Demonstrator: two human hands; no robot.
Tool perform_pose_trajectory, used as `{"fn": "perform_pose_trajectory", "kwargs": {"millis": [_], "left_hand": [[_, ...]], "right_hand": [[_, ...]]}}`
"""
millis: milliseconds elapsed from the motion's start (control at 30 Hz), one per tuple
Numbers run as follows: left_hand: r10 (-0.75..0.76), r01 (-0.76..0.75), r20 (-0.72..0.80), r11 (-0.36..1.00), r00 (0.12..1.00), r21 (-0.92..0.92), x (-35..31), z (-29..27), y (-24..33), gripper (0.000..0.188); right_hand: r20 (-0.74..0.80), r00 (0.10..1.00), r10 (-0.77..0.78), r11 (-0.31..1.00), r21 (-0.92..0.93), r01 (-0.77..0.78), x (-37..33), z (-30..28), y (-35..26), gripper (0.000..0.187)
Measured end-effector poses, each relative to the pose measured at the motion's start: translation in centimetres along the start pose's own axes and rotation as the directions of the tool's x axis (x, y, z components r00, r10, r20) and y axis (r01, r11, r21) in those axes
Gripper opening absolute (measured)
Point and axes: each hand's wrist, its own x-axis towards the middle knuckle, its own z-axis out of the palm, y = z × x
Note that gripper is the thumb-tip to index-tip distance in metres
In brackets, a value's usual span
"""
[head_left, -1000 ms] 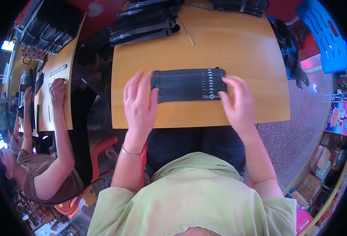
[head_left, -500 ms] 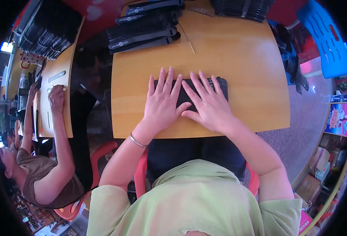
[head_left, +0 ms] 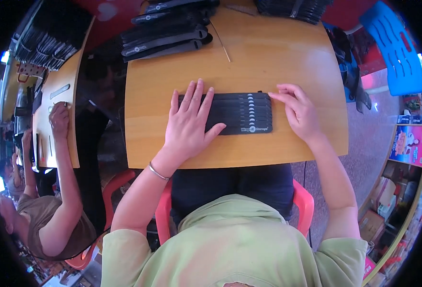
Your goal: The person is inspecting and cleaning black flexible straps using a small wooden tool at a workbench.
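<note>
On the wooden table [head_left: 306,95] in front of me lies a flat set of black straps [head_left: 242,115], overlapped in a row, with pale printed marks along the right end. My left hand [head_left: 189,119] is flat across the left end of the straps, fingers spread and pointing away from me. Beside the top right corner of the set is my right hand [head_left: 301,110]. Its fingers are bent, with the fingertips at the corner and the thumb apart from them, and no object shows in its grasp.
Bundles of black straps [head_left: 165,45] are piled at the far left of the table, near a thin stick [head_left: 221,43]. Another black bundle [head_left: 294,10] lies at the far edge. To the left, a person [head_left: 53,215] works at a separate table [head_left: 63,129]. A blue plastic stool [head_left: 395,52] stands far right.
My right hand has lifted off the straps and moved right to their far corner, baring the printed ends. My left hand stays flat on them. The view has shifted slightly.
</note>
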Motion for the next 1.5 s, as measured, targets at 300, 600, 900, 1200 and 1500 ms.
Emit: {"fn": "perform_pose_trajectory", "kwargs": {"millis": [300,600,900,1200,1500], "left_hand": [[0.003,-0.003,-0.015,1.000,1.000,-0.006,0.09,0.22,-0.08,0.074],[0.001,-0.002,-0.031,1.000,1.000,-0.011,0.02,0.34,-0.07,0.074],[0.011,-0.011,-0.049,1.000,0.999,-0.005,-0.07,0.33,-0.09,0.074],[0.000,0.000,-0.034,1.000,0.999,-0.004,-0.10,0.29,0.03,0.073],[0.003,-0.002,-0.034,1.000,0.999,0.004,-0.05,0.26,0.10,0.074]], "right_hand": [[0.018,0.998,-0.064,0.995,-0.070,0.065,0.07,0.22,0.26,0.036],[0.022,0.999,-0.046,0.999,-0.002,0.046,-0.27,0.20,0.32,0.035],[0.024,0.996,-0.086,0.996,-0.032,0.087,-0.42,0.33,0.26,0.034],[0.019,0.989,-0.148,0.989,0.013,0.148,-0.45,0.08,0.18,0.025],[0.033,0.981,-0.191,0.978,-0.076,0.193,-0.29,-0.09,-0.21,0.019]]}}
